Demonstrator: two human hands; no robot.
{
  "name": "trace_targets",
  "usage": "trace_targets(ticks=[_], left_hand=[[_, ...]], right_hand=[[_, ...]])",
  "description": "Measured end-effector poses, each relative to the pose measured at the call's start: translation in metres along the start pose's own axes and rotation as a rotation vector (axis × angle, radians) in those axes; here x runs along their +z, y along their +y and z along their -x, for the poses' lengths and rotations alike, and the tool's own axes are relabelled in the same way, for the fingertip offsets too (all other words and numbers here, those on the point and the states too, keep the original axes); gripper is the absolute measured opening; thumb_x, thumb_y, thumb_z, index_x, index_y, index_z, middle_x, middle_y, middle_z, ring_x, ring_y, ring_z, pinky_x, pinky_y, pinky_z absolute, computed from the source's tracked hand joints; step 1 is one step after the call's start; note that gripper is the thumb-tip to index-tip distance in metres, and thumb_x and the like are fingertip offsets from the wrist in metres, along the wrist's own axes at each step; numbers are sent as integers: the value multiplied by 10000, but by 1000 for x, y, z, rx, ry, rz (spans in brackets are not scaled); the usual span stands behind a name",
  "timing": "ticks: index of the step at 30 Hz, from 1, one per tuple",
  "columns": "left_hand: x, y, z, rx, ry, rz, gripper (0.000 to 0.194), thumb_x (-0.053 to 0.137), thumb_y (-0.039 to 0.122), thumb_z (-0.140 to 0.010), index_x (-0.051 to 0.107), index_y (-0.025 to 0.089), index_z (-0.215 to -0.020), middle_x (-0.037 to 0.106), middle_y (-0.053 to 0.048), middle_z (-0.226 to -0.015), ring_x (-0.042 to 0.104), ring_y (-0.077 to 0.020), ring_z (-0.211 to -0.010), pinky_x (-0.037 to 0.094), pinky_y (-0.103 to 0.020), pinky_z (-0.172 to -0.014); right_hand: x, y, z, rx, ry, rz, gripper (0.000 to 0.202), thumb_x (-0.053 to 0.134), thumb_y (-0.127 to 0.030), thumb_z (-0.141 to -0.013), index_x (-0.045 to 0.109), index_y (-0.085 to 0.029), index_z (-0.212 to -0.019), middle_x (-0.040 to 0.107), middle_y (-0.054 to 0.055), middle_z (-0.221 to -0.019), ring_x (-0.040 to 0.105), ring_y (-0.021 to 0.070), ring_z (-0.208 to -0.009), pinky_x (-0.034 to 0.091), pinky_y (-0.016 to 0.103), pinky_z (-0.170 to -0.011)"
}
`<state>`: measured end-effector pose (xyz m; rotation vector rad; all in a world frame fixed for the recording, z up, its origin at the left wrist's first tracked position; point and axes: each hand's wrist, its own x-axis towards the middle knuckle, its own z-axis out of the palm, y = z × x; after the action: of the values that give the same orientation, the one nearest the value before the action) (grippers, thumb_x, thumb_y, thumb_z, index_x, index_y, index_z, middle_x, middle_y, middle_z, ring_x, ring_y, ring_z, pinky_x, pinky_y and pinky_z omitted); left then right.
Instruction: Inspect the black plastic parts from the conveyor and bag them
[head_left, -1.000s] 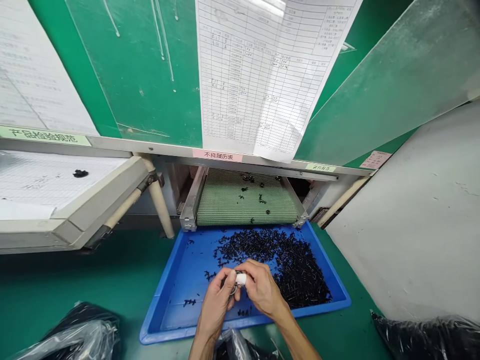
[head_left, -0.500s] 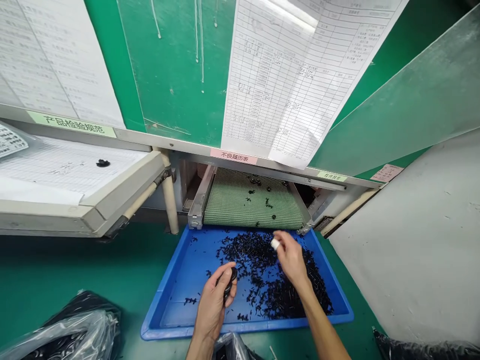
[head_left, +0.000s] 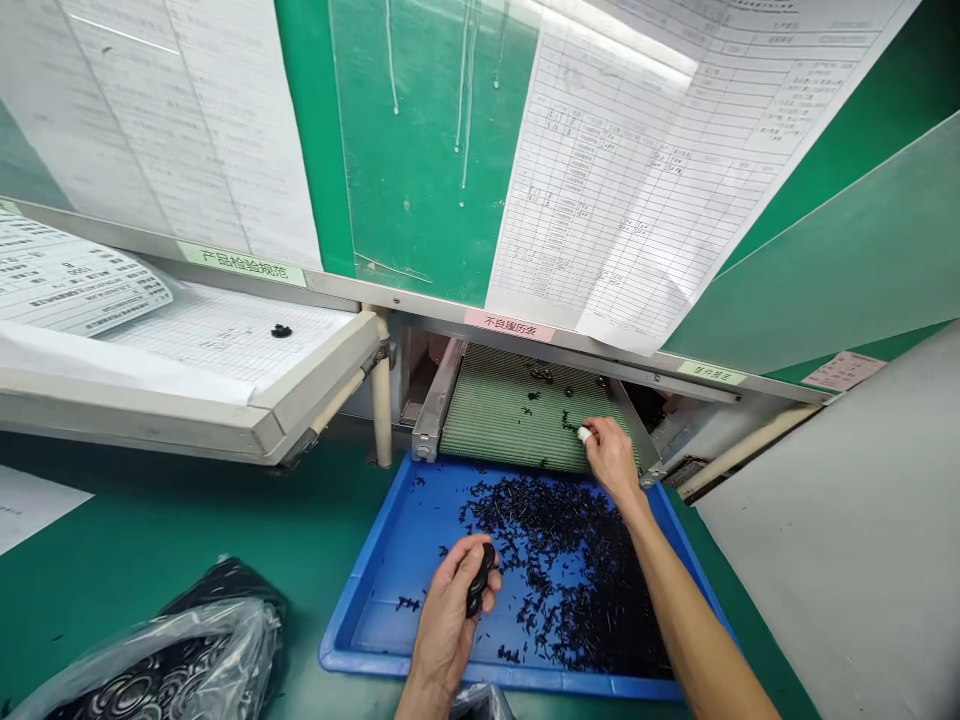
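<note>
My left hand [head_left: 457, 600] is closed around several black round parts [head_left: 480, 580] above the front of the blue tray [head_left: 360, 600]. Over the right side of the green mesh belt [head_left: 495, 410], my right hand [head_left: 611, 455] has its fingers pinched together, a white cover on one fingertip; whatever it may hold is too small to make out. Small black pieces [head_left: 517, 510] lie scattered in the tray, densest at the right. A few dark parts [head_left: 541, 376] rest on the belt.
A clear plastic bag [head_left: 255, 640] with black rings lies at the lower left. Papers and a black part [head_left: 281, 331] are on the raised shelf [head_left: 225, 430]. A paper-covered green board stands above; a grey panel [head_left: 847, 540] is at the right.
The view has shifted, so the scene sits farther right. My right hand has moved from over the tray up to the belt. My left hand still holds the black parts.
</note>
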<state>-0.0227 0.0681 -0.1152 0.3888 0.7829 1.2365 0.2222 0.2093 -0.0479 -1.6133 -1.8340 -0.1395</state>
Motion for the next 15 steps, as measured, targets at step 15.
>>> trace_targets(ticks=[15], left_hand=[[-6, -5, -1, 57, -3, 205, 293, 702, 368, -732, 641, 149, -918, 646, -72, -905, 605, -132, -746, 396, -160, -468]], right_hand=[[-45, 4, 200, 148, -91, -91, 332, 435, -413, -849, 645, -265, -1060, 674, 53, -1055, 640, 241, -933, 527, 337, -753]])
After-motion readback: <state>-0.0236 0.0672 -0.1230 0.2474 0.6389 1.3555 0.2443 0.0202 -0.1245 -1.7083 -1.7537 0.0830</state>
